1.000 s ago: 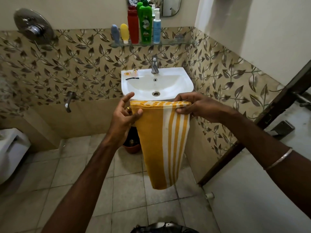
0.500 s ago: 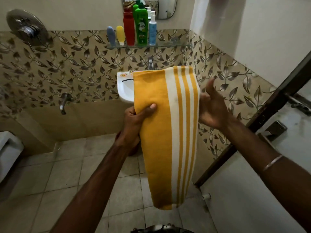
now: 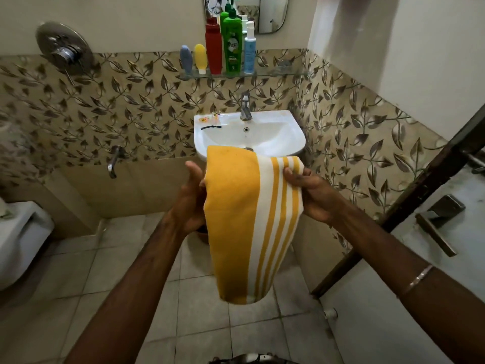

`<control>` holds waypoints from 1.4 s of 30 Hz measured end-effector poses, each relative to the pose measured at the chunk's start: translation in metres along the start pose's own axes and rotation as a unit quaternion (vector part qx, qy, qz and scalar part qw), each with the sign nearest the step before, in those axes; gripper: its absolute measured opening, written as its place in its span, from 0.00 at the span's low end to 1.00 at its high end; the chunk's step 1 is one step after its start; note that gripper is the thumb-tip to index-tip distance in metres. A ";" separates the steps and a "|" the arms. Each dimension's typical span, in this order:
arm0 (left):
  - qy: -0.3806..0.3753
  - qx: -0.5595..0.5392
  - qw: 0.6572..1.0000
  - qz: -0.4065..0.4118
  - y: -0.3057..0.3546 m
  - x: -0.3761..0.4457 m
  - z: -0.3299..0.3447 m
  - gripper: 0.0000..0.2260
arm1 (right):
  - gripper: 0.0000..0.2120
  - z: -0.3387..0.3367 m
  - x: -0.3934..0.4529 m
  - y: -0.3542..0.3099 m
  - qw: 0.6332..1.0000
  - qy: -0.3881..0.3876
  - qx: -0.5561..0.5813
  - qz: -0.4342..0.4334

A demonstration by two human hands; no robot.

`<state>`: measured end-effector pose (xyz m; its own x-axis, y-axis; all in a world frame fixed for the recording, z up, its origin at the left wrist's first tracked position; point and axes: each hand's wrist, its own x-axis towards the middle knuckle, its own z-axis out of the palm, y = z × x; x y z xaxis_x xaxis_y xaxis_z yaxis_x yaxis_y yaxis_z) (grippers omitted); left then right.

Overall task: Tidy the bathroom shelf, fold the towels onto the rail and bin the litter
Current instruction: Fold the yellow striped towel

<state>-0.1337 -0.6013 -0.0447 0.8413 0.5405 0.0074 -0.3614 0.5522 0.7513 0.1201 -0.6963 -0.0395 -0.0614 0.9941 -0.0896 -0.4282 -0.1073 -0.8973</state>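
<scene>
Two hands, left hand [image 3: 190,198] and right hand [image 3: 313,194], grip the soft, limp towel [image 3: 244,222] at nine and three o'clock edges; it should drape easily.

The white ceramic basin [image 3: 275,137] stands just ahead of my grip; the leaf-patterned tiled wall [image 3: 367,143] closes my right, while open air over the grey tiled floor [image 3: 110,258] lies left.

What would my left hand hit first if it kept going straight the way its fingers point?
Probably the sink. The left hand, gripping the towel, points up and ahead toward the basin's front rim, with nothing visible between, though depth is hard to judge.
</scene>
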 end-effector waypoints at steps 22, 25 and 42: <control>0.027 -0.034 0.998 -0.045 -0.002 -0.002 0.003 0.23 | 0.17 -0.005 -0.016 0.015 0.998 0.007 0.008 0.058; 0.000 0.003 0.998 -0.057 -0.012 -0.013 -0.009 0.26 | 0.13 0.000 -0.010 0.008 0.998 0.038 0.013 0.047; 0.133 0.184 0.974 0.000 -0.008 -0.006 0.016 0.30 | 0.18 -0.016 -0.017 0.013 0.997 0.060 -0.017 0.054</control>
<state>-0.1291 -0.6194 -0.0402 0.6900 0.7126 -0.1269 -0.1512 0.3133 0.9376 0.1303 -0.7144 -0.0566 0.0037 0.9717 -0.2363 -0.3940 -0.2158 -0.8934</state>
